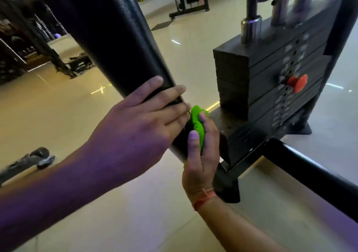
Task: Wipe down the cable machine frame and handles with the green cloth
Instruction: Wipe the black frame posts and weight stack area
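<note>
Your left hand (133,124) lies flat on the thick black frame post (100,38), its fingers (166,93) straight across the post's pebbled, matte round surface. Your right hand (201,155) curls its fingers and thumb round the bunched green cloth (197,124), a fuzzy wad pressed against the post's lower right side, just beside your left fingertips. To the right stands the weight stack (261,77) of flat dark rectangular plates, with a red round-headed selector pin (296,82) and polished chrome guide rods (250,25), over glossy beige floor tiles (135,213).
</note>
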Motion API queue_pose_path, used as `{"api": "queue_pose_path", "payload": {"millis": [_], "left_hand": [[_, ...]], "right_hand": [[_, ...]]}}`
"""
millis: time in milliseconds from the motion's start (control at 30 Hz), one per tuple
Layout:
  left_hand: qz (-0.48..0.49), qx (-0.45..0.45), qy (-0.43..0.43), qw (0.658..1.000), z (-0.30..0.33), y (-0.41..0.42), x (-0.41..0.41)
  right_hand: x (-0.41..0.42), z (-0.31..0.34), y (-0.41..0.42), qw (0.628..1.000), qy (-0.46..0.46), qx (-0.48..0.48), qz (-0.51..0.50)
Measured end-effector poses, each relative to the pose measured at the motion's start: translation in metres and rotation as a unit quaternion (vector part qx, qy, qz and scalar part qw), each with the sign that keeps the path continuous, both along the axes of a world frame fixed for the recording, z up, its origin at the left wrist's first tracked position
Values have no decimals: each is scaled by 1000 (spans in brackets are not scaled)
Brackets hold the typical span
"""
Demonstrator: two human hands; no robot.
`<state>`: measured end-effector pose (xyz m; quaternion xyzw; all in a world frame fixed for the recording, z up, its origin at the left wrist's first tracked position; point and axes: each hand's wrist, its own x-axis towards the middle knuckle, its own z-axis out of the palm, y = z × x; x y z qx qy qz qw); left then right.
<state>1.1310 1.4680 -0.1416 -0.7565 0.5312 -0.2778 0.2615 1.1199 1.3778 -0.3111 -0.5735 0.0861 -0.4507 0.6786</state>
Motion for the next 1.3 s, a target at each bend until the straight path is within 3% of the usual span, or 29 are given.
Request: {"api": "queue_pose_path", "payload": {"millis": [133, 200, 300, 433, 567, 700, 900, 1000, 1100, 1200, 1300], "left_hand": [[-11, -108, -104, 989, 5, 23, 3], [-6, -196, -134, 971, 3, 27, 6], [6, -304, -91, 948, 1, 30, 8], [9, -378, -20, 926, -1, 29, 8], [3, -414, 3, 910, 8, 29, 11], [2, -512, 75, 856, 13, 31, 6], [-69, -579, 185, 791, 20, 26, 9], [-114, -614, 246, 741, 30, 25, 10], [-150, -623, 272, 718, 34, 27, 10], [-182, -624, 305, 697, 43, 29, 12], [-212, -633, 327, 669, 59, 29, 14]], "right_hand": [[-12, 17, -25, 991, -18, -97, 95], [-10, 28, -40, 966, -63, -216, 129], [-9, 13, -55, 924, -69, -343, 157], [4, 49, -43, 922, -119, -348, 121], [21, 98, -44, 893, -188, -396, 100], [10, 68, -53, 889, -151, -416, 120], [27, 172, -53, 898, -160, -387, 133], [12, 141, -54, 886, -127, -426, 134], [-2, 134, -50, 881, -106, -446, 120], [2, 197, -38, 889, -112, -432, 98], [6, 245, -31, 870, -129, -476, 29]]}}
